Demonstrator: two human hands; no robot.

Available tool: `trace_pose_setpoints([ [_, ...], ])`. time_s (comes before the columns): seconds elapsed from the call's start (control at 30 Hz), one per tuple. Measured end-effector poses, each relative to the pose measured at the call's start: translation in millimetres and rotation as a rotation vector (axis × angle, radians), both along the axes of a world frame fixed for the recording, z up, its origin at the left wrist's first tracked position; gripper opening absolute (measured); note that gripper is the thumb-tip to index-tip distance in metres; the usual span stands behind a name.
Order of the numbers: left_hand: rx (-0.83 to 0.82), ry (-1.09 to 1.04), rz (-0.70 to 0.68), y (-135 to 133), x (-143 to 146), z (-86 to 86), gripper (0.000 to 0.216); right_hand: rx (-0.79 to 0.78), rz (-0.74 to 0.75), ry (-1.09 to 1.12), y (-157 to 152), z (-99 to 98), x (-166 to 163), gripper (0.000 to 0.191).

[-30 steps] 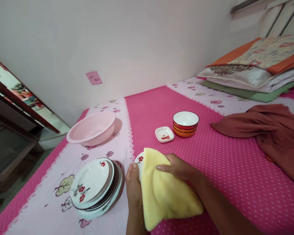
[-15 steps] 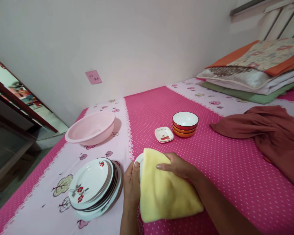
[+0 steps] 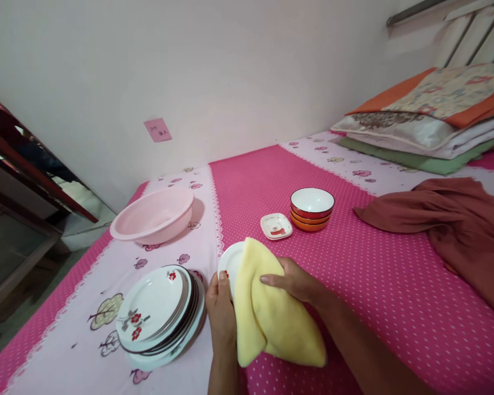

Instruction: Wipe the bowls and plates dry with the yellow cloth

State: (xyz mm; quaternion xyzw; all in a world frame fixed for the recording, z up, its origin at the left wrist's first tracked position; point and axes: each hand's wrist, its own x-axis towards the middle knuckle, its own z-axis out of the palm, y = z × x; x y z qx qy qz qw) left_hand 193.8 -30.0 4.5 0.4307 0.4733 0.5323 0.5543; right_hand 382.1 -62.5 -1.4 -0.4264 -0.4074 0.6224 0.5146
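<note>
A white plate (image 3: 231, 258) with a red flower mark is tilted up in front of me, partly covered by a yellow cloth (image 3: 271, 318). My left hand (image 3: 221, 302) is closed on the plate's left edge, thumb on its face. With the thumb over the cloth, my right hand (image 3: 292, 280) grips it against the plate's right side; those fingers are hidden behind. Left of my hands lies a stack of plates (image 3: 152, 307), the top one white with red flowers. Beyond the hands are small square dishes (image 3: 276, 226) and several stacked bowls (image 3: 312, 209).
A pink basin (image 3: 152, 216) stands at the back left of the bed (image 3: 255, 181), near the wall. A reddish-brown garment (image 3: 440, 230) lies on the right. Folded bedding and pillows (image 3: 428, 115) are piled at the back right. A doorway (image 3: 45, 170) opens on the far left.
The cloth has bunched and shifted left, and more of the plate's upper left shows. Both hands keep their hold. Someone or something dark now appears in the doorway.
</note>
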Motion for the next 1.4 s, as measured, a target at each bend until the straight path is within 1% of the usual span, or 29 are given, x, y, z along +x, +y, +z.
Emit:
trace_pose_setpoints([
  [0.1,0.021,-0.013,-0.071,4,-3,-6.5,0.041,-0.013,-0.007,-0.031,-1,-0.8,11,0.058],
  [0.17,0.046,0.029,-0.114,5,-4,-7.8,0.038,-0.026,-0.007,-0.065,-2,0.5,17,0.059],
  [0.33,0.141,0.175,-0.219,4,-3,-0.3,0.034,0.0,0.023,-0.164,-5,6.5,27,0.056],
  [0.4,0.111,0.138,-0.268,3,-3,1.5,0.036,0.002,0.018,-0.178,-4,6.9,27,0.055],
  [0.47,0.028,0.031,-0.315,3,-4,1.4,0.041,0.003,-0.006,-0.16,-2,5.0,25,0.057],
  [0.5,-0.009,-0.017,-0.317,3,-5,1.0,0.044,0.003,-0.026,-0.145,-1,3.2,23,0.059],
  [0.53,-0.033,-0.042,-0.299,4,-5,0.7,0.046,0.004,-0.051,-0.129,1,1.2,21,0.061],
  [0.63,-0.061,-0.029,-0.177,6,-7,1.7,0.05,-0.009,-0.114,-0.079,6,-4.4,10,0.061],
  [0.73,-0.092,-0.002,-0.08,8,-7,5.6,0.054,-0.042,-0.105,0.005,8,-7.0,-5,0.06],
  [0.87,-0.124,0.008,-0.034,6,-4,10.1,0.056,-0.1,-0.107,0.106,7,-9.7,-24,0.058],
  [1.0,-0.128,-0.025,-0.013,3,0,8.9,0.057,-0.139,-0.101,0.152,6,-14.1,-35,0.056],
  [1.17,-0.143,-0.043,-0.061,6,-2,-1.8,0.052,-0.119,-0.119,0.145,6,-12.9,-27,0.056],
  [1.3,-0.111,-0.083,-0.022,14,-8,-11.2,0.053,-0.109,-0.102,0.087,3,-7.7,-12,0.058],
  [1.4,-0.1,-0.107,-0.044,17,-11,-14.3,0.051,-0.091,-0.077,0.062,1,-6.4,-4,0.063],
])
